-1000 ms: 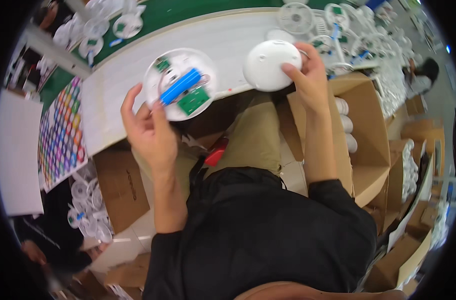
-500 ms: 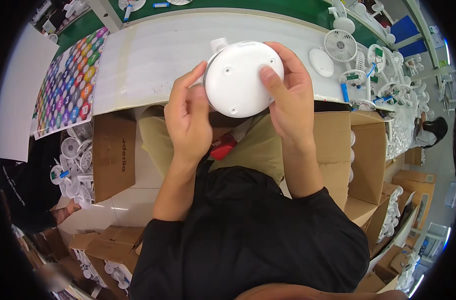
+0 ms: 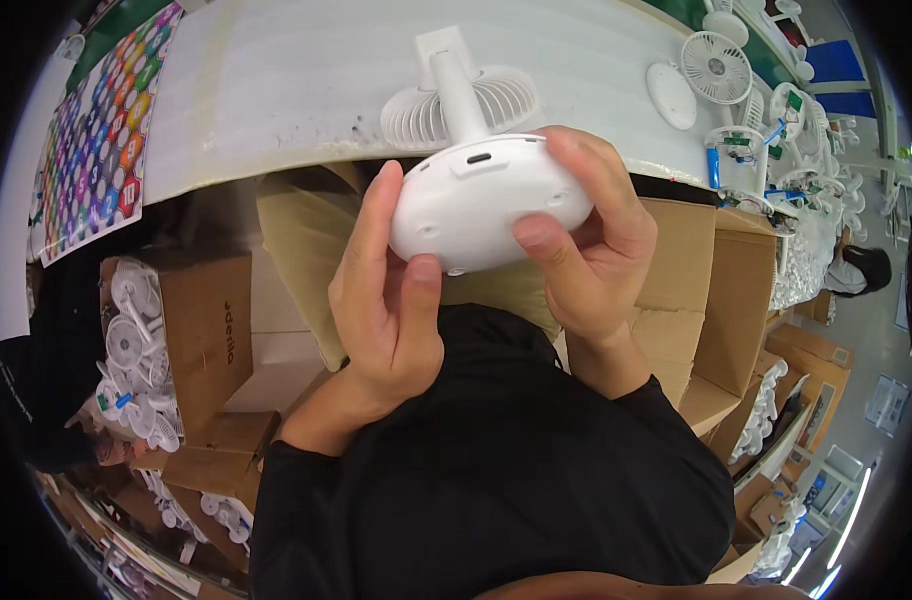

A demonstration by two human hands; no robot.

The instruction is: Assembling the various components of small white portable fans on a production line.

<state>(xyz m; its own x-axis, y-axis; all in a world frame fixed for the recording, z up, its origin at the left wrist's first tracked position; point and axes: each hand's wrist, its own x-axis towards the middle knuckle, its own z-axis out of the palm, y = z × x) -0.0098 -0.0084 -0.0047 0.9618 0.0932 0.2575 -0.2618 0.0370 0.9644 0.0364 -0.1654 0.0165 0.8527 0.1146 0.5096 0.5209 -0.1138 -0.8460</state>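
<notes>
A small white desk fan [image 3: 491, 205] is held between my two hands, its round base tilted toward me. The base's underside shows small screw recesses, and a dark port slot sits in its rim. The stem and the ribbed fan head point away, over the table edge. My left hand [image 3: 391, 290] grips the base's left side, thumb below and fingers along the edge. My right hand [image 3: 596, 235] is closed on the right side, its thumb pressed on the underside and its fingers behind the rim.
Beyond lies a white worktable [image 3: 286, 80] with a colourful patterned sheet [image 3: 106, 140] at left. At right are a loose white disc [image 3: 671, 95], an upright fan [image 3: 716, 68] and opened fans with green boards. Cardboard boxes [image 3: 211, 335] flank my legs. A co-worker is at left.
Both hands have tipped the fan and brought it lower, so its port, stem and fan head now show. My view has shifted slightly.
</notes>
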